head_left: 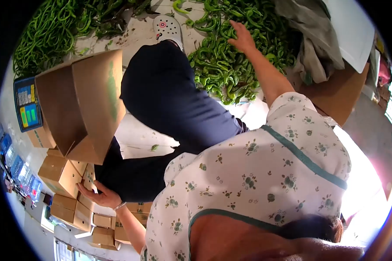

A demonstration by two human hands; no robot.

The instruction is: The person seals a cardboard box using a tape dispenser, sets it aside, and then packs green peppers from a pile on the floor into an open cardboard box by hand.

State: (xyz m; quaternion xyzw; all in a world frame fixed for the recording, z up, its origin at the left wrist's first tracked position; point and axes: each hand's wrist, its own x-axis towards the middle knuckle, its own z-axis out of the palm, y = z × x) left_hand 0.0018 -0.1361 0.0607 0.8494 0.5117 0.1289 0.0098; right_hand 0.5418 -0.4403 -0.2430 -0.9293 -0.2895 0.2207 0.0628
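Observation:
My right hand [243, 38] reaches out over a broad heap of green peppers [231, 69], thumb and fingers apart; I see nothing in it, and cannot tell whether it touches the peppers. Low on the left, my left hand [101, 195] is held half curled with its fingers apart, beside my bent knee and in front of stacked cardboard boxes. It appears to hold nothing. Above it stands an open cardboard box [96, 95], its inside dark, close against my leg.
A blue panel with keys and a green display [28, 104] sits behind the open box. Long green beans [48, 30] lie at the upper left. Smaller cardboard boxes [61, 174] and bottled water [17, 165] stand at left. Grey cloth [313, 39] hangs at the upper right.

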